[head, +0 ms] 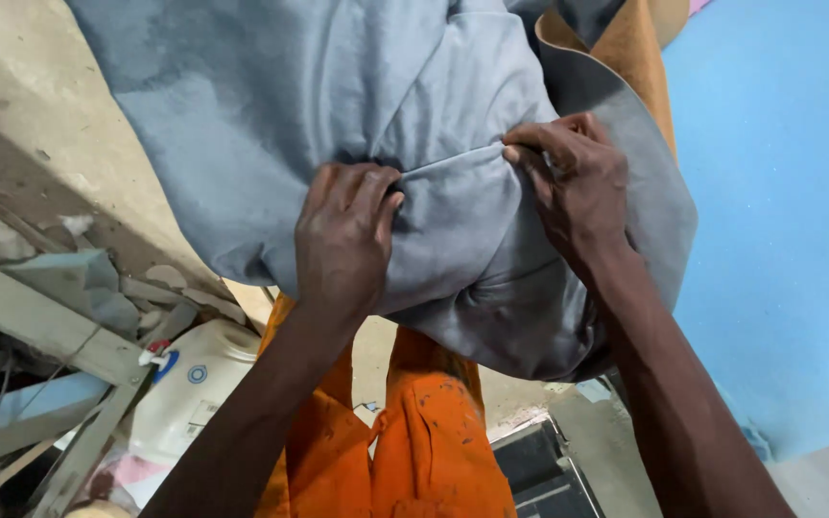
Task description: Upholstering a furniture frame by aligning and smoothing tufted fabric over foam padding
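Both hands pinch a fold of grey fabric (pixel 271 105) draped over a workbench (pixel 40 144): the left hand (pixel 343 240) and right hand (pixel 573 187) grip a ridge running roughly left-right between them. The fabric's top is cut off; the tan leather (pixel 630 48) behind is mostly hidden.

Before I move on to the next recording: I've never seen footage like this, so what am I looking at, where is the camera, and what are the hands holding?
This is one picture from a camera worn on a person's head, looking down at their own two bare hands; there is no machine. The left hand and right hand both pinch a fold of grey fabric, which is bunched over a grey sheet with a tan underside. It lies partly on a blue surface. Below are the person's orange trousers. At lower left sit a white plastic jug and wooden slats among scraps.
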